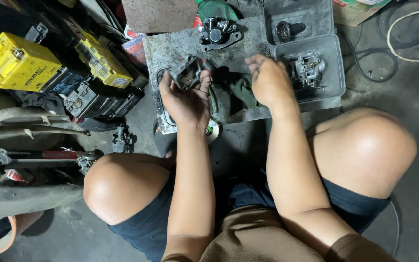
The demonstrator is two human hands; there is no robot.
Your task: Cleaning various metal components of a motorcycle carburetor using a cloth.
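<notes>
**Left hand holds grey housing, right hand on green rag**

Left hand [186,99] is closed around a small grey cast-metal housing, box-shaped [185,71]. Fingers wrap it from below and the side, thumb up along its right edge. The part sits at the fingertips, above the palm, tilted with its open face toward the camera. Its long axis runs roughly lower-left to upper-right.

Right hand [267,80] is just right of it, palm down, fingers curled onto a dark green crumpled rag [242,92]. Can't tell whether it is pinching the cloth or only pressing on it. The rag lies between the two hands, touching the right one and near the housing. The right hand is the nearer one to the rag.

Both forearms come straight up from the lap, between the raised knees, wrists slightly bent down over a flat grey worn metal plate [170,46] on the floor.

Also around:
- black brake-caliper-like casting [217,33] at the plate's far edge
- grey plastic tray [333,58] at right, holding a silver carburettor body [307,68]
- yellow-topped batteries [18,60] stacked well off to the left
</notes>
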